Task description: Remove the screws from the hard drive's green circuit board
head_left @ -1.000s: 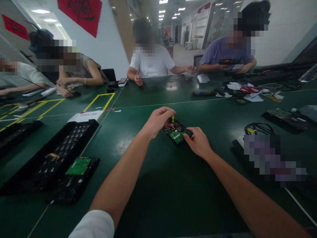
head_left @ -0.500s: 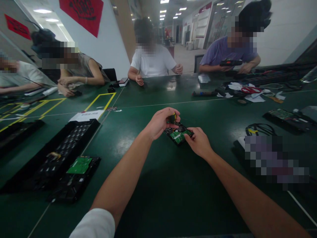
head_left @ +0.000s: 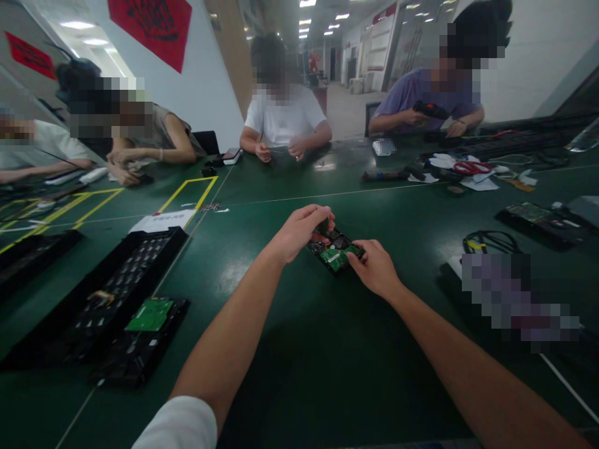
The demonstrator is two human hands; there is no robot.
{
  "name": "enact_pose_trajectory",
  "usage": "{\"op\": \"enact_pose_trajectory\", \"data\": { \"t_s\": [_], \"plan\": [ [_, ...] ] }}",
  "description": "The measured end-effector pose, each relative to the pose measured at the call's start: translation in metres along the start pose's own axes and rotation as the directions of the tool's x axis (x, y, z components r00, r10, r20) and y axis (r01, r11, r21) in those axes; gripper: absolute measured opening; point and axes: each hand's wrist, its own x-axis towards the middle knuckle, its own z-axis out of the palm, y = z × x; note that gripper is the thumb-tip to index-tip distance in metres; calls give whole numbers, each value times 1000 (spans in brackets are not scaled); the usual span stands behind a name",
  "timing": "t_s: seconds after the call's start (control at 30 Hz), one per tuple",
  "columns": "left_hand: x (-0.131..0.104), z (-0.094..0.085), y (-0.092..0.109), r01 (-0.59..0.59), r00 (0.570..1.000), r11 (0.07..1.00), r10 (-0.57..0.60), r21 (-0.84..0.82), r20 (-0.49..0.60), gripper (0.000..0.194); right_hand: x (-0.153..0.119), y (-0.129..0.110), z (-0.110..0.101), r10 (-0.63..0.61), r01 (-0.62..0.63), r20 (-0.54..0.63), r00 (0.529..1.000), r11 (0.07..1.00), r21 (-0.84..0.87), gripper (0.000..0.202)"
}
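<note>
A: Where was the circuit-board unit (head_left: 334, 258)?

B: Mid-view, over the desk (head_left: 337, 349); resting or slightly lifted, couldn't tell. Black case, green board facing up.

A: And the hands?

B: Right hand (head_left: 375, 268) pinched the unit's right edge between thumb and fingers. Left hand (head_left: 299, 234) was curled at the far left corner, pinching a small dark item (head_left: 324, 226), mostly hidden.

A: Nearby?

B: Left: a second board unit (head_left: 150, 315) just beside a long black tray (head_left: 79, 299), with white paper (head_left: 171, 219) at the tray's far end. Right: a looped black cable (head_left: 496, 234); beyond it, a third board unit (head_left: 543, 221).

A: Farther out?

B: Opposite sat a person in a white shirt (head_left: 290, 115); to the right of them, a person in purple (head_left: 407, 93) gripped a dark tool (head_left: 430, 110).
</note>
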Motion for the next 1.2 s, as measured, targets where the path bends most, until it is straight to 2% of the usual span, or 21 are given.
{"op": "enact_pose_trajectory", "data": {
  "t_s": [0.13,0.33,0.47,0.67,1.0,1.2],
  "plan": [
    [-1,1,3,9,1000,995,-6,98,-27,34,0,1,0,5,-5,8,1000,1000,-11,39],
    [4,-3,-4,36,994,970,-10,238,-111,41,1,2,1,-6,7,13,1000,1000,-15,39],
    [5,-7,-7,38,996,937,-6,346,-93,52,0,2,0,-10,10,20,1000,1000,0,39],
    [2,-8,-3,80,995,929,-50,360,-92,53,1,5,2,-19,19,5,1000,1000,10,39],
    [4,-14,-5,54,995,939,-24,339,-92,51,1,5,3,-17,17,-9,1000,1000,7,39],
    [3,-10,-3,64,997,954,-49,294,-56,48,1,4,2,-6,6,4,1000,1000,-13,41]
  ]
}}
